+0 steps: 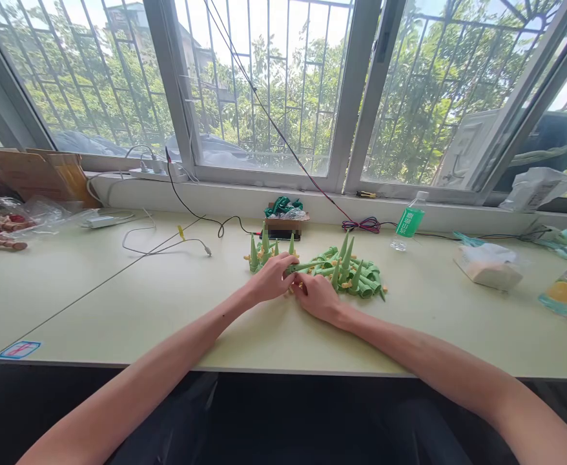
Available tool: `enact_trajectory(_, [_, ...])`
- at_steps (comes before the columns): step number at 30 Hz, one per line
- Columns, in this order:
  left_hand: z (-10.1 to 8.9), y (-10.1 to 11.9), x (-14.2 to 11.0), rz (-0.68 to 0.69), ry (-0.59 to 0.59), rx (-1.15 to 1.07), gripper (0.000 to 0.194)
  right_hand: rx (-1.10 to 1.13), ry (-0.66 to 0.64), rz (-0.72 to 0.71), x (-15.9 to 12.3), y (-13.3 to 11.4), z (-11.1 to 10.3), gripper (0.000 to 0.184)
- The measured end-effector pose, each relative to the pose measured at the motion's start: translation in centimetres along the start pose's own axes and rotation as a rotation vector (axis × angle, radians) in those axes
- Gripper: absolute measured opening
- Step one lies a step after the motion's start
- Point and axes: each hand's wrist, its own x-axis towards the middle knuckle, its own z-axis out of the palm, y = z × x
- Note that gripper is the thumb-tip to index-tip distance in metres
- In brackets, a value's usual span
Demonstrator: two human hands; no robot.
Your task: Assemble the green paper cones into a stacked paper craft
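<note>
Both hands meet over the table's middle. My left hand (272, 278) is closed around one end of a long green cone-shaped piece (305, 266), which points to the right. Just below it, my right hand (318, 298) is pinched close to that same end; its fingertips hide whatever they grip. Right of the hands lies a heap of green cone-shaped pieces (368, 284) with small yellow bits among them. Behind my left hand stand several upright green cones (253, 256) with yellow bits at their bases.
A phone (290, 236) leans against a small cardboard box (279, 224) at the back. Right of it are a green-labelled bottle (411, 221), a tissue pack (487, 266) and a cup (565, 294). Cables (167, 248) and wooden-looking figures (0, 236) lie on the left.
</note>
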Motion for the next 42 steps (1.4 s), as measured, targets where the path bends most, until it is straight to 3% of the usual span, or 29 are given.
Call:
enact_trajectory(13, [0.0, 0.0, 0.1, -0.015, 0.032, -0.007, 0.017, -0.07, -0.056, 0.01, 0.2, 0.1, 0.1, 0.019])
enact_trajectory(22, [-0.1, 0.1, 0.2, -0.069, 0.117, -0.022, 0.013, -0.124, -0.068, 0.02, 0.3, 0.1, 0.2, 0.02])
enact_trajectory(31, [-1.0, 1.3, 0.2, -0.222, 0.124, -0.161, 0.019, -0.103, -0.037, 0.034, 0.2, -0.1, 0.2, 0.022])
enact_trajectory(42, [-1.0, 1.2, 0.4, -0.276, 0.142, -0.246, 0.028, 0.002, 0.034, 0.032, 0.2, 0.3, 0.5, 0.015])
